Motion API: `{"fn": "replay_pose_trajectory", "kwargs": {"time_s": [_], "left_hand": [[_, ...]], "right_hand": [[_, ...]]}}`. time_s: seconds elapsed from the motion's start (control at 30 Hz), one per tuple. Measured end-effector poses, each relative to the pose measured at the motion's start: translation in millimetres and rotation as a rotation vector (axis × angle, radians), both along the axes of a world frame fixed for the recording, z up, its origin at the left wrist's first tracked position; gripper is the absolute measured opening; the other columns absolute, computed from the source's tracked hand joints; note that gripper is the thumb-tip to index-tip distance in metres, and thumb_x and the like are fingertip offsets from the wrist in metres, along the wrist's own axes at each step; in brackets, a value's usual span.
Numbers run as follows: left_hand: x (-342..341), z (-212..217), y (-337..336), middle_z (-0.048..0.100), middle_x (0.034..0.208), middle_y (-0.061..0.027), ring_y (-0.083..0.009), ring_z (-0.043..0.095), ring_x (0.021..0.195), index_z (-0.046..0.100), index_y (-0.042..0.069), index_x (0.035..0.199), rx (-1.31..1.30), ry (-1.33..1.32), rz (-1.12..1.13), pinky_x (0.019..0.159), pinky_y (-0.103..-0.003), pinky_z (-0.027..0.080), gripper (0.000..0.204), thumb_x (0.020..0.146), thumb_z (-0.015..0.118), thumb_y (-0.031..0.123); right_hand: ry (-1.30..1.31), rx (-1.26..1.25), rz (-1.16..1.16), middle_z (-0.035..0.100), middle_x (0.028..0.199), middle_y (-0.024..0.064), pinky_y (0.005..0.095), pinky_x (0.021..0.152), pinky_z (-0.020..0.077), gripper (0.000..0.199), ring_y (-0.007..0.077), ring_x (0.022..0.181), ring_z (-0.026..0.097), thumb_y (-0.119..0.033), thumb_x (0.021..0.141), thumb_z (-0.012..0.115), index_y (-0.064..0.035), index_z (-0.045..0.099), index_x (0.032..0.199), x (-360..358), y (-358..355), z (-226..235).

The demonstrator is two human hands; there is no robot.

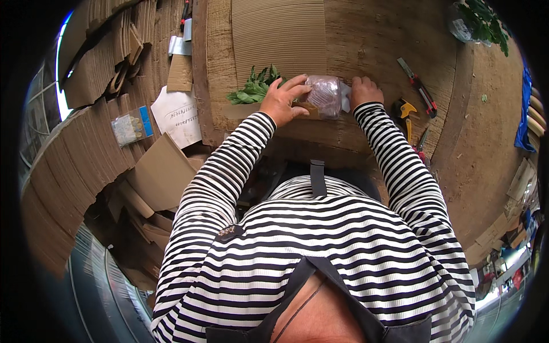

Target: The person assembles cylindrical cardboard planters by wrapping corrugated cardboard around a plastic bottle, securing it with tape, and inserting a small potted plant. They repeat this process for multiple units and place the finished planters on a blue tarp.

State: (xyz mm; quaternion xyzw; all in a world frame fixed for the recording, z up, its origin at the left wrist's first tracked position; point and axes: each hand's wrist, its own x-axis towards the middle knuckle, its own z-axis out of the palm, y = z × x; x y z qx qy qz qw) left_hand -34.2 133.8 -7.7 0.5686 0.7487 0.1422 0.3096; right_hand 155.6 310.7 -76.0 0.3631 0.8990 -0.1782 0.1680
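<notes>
From my distant station I see a film-wrapped bundle (324,98) lying crosswise near the near edge of the wooden surface (372,37), between two bare hands. The left hand (280,103) is spread wide, thumb apart from fingers, its fingertips touching the bundle's left end; I judge this steadies it. The right hand (365,91) sits at the other end with fingers curled beside a white piece (345,97); whether it grips anything I cannot tell. The opposed placing probably checks rolling.

Leafy shoots (254,88) extend toward the surface's left edge; the left hand hides whether they join the bundle. Below them a cardboard strip (243,111) shows, perhaps serving as a stiff backing. A corrugated sheet (278,37) lies flat beyond, nearer the left edge than the right, apparently a work pad.

To the right of the right hand lie a red-and-black cutter (418,87) and yellow-handled shears (406,108), seemingly kept within easy reach. I note another leafy bundle (480,26) toward the far right corner, well apart, presumably out of the way.
</notes>
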Motion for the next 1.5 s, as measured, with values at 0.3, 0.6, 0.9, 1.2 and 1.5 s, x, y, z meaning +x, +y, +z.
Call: {"fn": "replay_pose_trajectory", "kwargs": {"time_s": [0.3,0.6,0.9,1.2,1.5], "left_hand": [[30.6,2.6,-23.1,0.045,0.146,-0.0042,-0.0259,0.047,0.132,0.058,0.020,0.129,0.122,0.112,-0.003,0.114,-0.054,0.033,0.066,0.069,0.086,0.026],[29.7,5.7,-23.1,0.043,0.148,-0.0032,-0.0244,0.048,0.131,0.056,0.021,0.131,0.084,0.115,-0.005,0.114,-0.053,0.032,0.066,0.071,0.084,0.025],[8.3,-4.3,-11.0,0.045,0.147,-0.0037,-0.0243,0.050,0.129,0.059,0.020,0.128,0.056,0.029,-0.016,0.114,-0.055,0.030,0.062,0.073,0.082,0.034],[4.3,3.5,4.0,0.062,0.088,-0.0011,-0.0239,0.061,0.097,0.064,0.014,0.093,0.091,0.158,0.021,0.109,-0.055,0.031,0.029,0.077,0.078,0.034],[3.1,15.8,20.3,0.063,0.097,0.0003,-0.0217,0.059,0.106,0.066,0.013,0.088,0.205,0.147,-0.007,0.110,-0.055,0.030,0.018,0.080,0.076,0.026]], "right_hand": [[0.126,-0.276,0.173,0.053,0.124,0.0097,0.0389,0.101,0.0485,0.042,0.0252,0.121,0.054,-0.010,0.090,0.060,-0.0185,0.057,0.132,-17.8,22.2,2.7],[-0.165,-0.154,0.110,0.061,0.129,0.0111,0.0405,0.098,0.0511,0.028,0.0263,0.121,0.059,-0.019,0.093,0.056,-0.0117,0.069,0.116,-14.3,65.6,25.5],[-0.035,-0.389,0.389,0.023,0.160,0.0139,0.0558,0.111,0.0381,0.113,0.0390,0.143,0.030,-0.030,0.064,0.091,-0.0236,0.023,0.154,-27.7,-1.6,88.4],[-0.083,-0.383,0.276,0.023,0.157,0.0147,0.0460,0.109,0.0446,0.107,0.0417,0.133,0.042,-0.020,0.065,0.087,-0.0234,0.025,0.152,-48.9,-11.3,90.5],[-0.092,-0.360,0.290,0.029,0.154,0.0171,0.0455,0.106,0.0465,0.106,0.0428,0.127,0.049,-0.021,0.064,0.088,-0.0219,0.027,0.151,-60.1,-3.3,85.5]]}}
